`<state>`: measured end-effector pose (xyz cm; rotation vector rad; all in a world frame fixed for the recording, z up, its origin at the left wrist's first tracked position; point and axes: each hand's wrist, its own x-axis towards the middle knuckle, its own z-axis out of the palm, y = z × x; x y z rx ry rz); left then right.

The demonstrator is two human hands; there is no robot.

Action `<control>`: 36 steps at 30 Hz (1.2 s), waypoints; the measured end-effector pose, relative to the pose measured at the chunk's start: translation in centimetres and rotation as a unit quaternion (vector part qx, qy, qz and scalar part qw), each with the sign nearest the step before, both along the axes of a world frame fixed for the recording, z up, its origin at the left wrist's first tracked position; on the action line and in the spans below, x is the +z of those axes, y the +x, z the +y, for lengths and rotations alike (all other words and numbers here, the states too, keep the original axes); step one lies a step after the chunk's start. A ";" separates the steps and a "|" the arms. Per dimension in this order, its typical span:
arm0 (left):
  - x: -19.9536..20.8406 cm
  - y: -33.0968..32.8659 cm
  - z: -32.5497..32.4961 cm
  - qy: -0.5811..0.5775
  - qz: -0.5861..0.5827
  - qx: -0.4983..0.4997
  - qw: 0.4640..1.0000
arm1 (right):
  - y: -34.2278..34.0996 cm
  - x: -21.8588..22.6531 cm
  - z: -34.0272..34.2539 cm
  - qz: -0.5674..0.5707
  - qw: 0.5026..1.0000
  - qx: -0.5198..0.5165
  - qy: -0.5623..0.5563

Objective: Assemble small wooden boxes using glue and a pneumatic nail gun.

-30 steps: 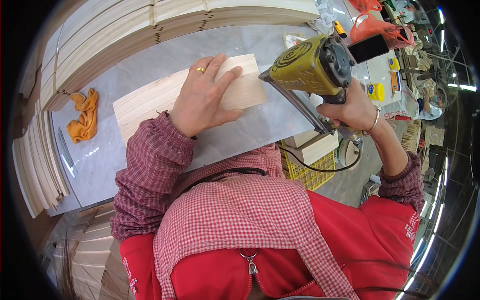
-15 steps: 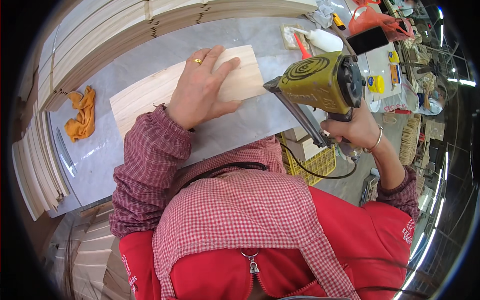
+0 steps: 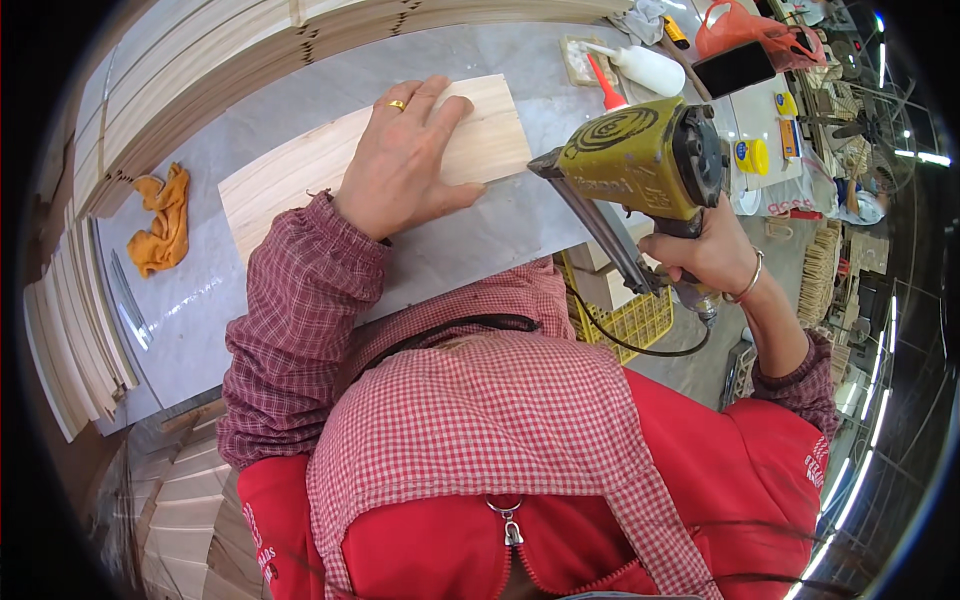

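A pale wooden board (image 3: 480,140) lies on the grey tabletop, partly covered by my left hand (image 3: 405,160). That hand rests flat on it with its fingers spread and its thumb reaching past the near edge. My right hand (image 3: 705,250) is wrapped round the handle of a yellow-green nail gun (image 3: 640,155). The gun's nose points left at the right end of the board, close to its near corner; I cannot tell whether they touch. A dark hose trails from the gun toward my waist.
Stacked wooden boards (image 3: 230,80) line the back and left. An orange cloth (image 3: 165,225) lies at left. Far right are a white squeeze bottle (image 3: 650,72), a black phone (image 3: 735,75), a red bag (image 3: 760,38) and a yellow tub (image 3: 752,156). A yellow crate (image 3: 640,325) stands below the table.
The whole scene sits slightly higher in the picture. Both hands keep their holds, and the nail gun's nose stays by the board's right end.
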<state>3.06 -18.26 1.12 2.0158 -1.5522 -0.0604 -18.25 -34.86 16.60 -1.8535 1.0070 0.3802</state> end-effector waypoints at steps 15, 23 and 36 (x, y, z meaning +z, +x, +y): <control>2.3 5.5 12.9 0.134 -0.019 0.063 0.989 | 1.2 -0.1 2.4 0.002 1.000 -0.028 0.013; 1.6 5.0 14.2 0.076 -0.074 0.063 0.992 | 4.1 0.9 7.1 -0.010 0.999 0.003 0.048; 1.1 4.9 14.1 0.042 -0.076 0.067 0.994 | 5.8 1.0 9.4 0.054 0.997 0.045 0.017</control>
